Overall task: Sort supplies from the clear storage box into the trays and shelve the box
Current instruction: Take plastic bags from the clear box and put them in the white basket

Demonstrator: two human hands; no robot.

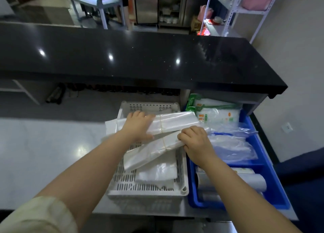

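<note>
**While both hands hold bag bundles, two trays sit side by side**

Where the pale grey tabletop (52,145) runs under a glossy black stone counter (140,61), a white perforated plastic tray (184,189) stands touching a blue plastic tray (280,194) on its right. The left hand (138,126) lies palm down on the far bundle (177,123), a flat stack of clear plastic bags bound with a thin band. Its fingers bend over the stack's far edge and its thumb is at the near edge, so it is clamped on that stack. This bundle lies crosswise over the far half of the white tray.

The right hand (194,141) curls its fingers round the right end of the near bundle (149,152), a like stack of banded clear bags. That stack slants down to the left across the middle of the white tray, its gripped end just under the far bundle's near edge. The two hands are near each other but apart.

A folded white plastic sheet (157,175) lies in the tray's near part. The blue tray holds packets printed green and orange (215,113) at its far end, loose clear bags (231,145) in the middle and a grey roll (245,180) nearest.
</note>
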